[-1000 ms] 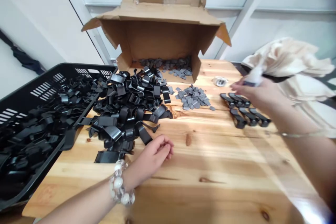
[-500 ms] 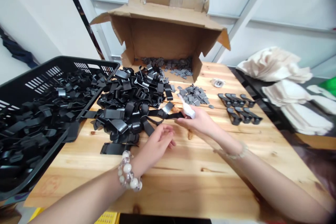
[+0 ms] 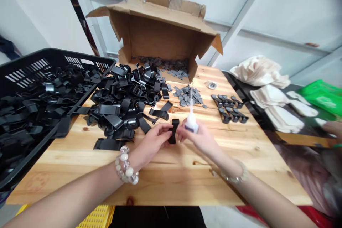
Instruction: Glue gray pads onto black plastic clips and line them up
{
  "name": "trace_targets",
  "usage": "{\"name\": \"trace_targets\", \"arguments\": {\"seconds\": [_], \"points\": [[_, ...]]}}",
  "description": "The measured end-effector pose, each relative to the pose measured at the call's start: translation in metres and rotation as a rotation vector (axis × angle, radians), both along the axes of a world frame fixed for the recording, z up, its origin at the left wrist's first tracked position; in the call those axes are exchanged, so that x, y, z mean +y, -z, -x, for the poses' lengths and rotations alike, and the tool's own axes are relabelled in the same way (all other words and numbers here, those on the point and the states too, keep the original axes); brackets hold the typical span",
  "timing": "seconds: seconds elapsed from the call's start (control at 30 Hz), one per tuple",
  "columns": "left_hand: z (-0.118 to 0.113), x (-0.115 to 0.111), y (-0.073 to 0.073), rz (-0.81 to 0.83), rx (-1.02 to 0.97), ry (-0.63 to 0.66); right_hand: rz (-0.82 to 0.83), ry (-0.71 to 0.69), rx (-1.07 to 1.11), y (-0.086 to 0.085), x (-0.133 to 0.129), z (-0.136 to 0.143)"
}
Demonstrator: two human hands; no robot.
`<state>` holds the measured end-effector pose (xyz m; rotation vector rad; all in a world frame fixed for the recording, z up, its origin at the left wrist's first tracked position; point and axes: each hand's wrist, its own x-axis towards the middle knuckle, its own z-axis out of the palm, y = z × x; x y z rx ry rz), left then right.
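Note:
Between the thumb and fingers of my left hand (image 3: 157, 137) is a black bent clip (image 3: 174, 131), held upright above the wooden table. Close on its right, my right hand (image 3: 199, 137) grips a small white glue bottle (image 3: 191, 123) with its thin nozzle pointing up and away. Left of my hands lies a big pile of similar black clips (image 3: 128, 92). Beyond the bottle's tip is a heap of small grey pads (image 3: 188, 95). Several clips (image 3: 228, 108) stand in rows at the right.
A black plastic crate (image 3: 48, 55) full of clips borders the left side. At the back, a cardboard box (image 3: 160, 35) lies open with grey pads inside. A tape roll (image 3: 211, 84) sits near the rows. White cloths (image 3: 278, 107), a green bag (image 3: 323, 96) and another person's arm are at the right.
My left hand has taken hold of a black clip. My right hand has drawn back from the pile, and the bottle has turned from slanting to nozzle up.

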<state>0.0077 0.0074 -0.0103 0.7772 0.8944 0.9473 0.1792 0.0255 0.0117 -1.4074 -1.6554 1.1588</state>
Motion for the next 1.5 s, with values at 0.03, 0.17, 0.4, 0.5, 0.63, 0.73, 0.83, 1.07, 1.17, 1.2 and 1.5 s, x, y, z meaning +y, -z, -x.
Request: {"name": "trace_targets", "arguments": {"seconds": [0.03, 0.17, 0.4, 0.5, 0.63, 0.73, 0.83, 1.07, 1.17, 1.2, 1.5], "points": [[0.001, 0.0, 0.0, -0.002, 0.011, -0.014, -0.051, 0.07, -0.04, -0.002, 0.015, -0.007], [0.001, -0.001, 0.001, -0.031, 0.039, -0.02, -0.224, 0.323, -0.209, 0.001, 0.077, -0.039], [0.003, -0.003, -0.01, -0.006, 0.035, 0.123, -0.325, 0.307, -0.36, 0.017, 0.114, -0.042], [0.004, -0.004, -0.013, 0.002, 0.073, 0.161, -0.318, 0.311, -0.34, 0.013, 0.109, -0.042], [0.005, -0.007, -0.012, 0.03, 0.056, 0.156, -0.247, 0.326, -0.229, -0.001, 0.089, -0.047], [0.004, -0.01, -0.011, 0.057, 0.027, 0.177, -0.123, 0.248, -0.073, -0.007, 0.058, -0.044], [0.003, -0.012, -0.011, 0.049, 0.01, 0.201, 0.028, 0.177, 0.132, -0.006, 0.024, -0.032], [0.0, -0.013, -0.012, -0.073, 0.1, 0.221, 0.415, 0.071, 0.54, 0.003, -0.019, -0.005], [0.0, -0.013, -0.012, -0.097, 0.186, 0.221, 0.454, 0.012, 0.551, -0.001, -0.025, -0.001], [0.0, -0.013, -0.012, -0.101, 0.213, 0.223, 0.464, 0.0, 0.566, -0.002, -0.026, -0.001], [0.012, -0.014, -0.017, -0.436, 0.534, 0.141, 0.589, -0.059, 0.707, -0.001, -0.026, -0.011]]}}
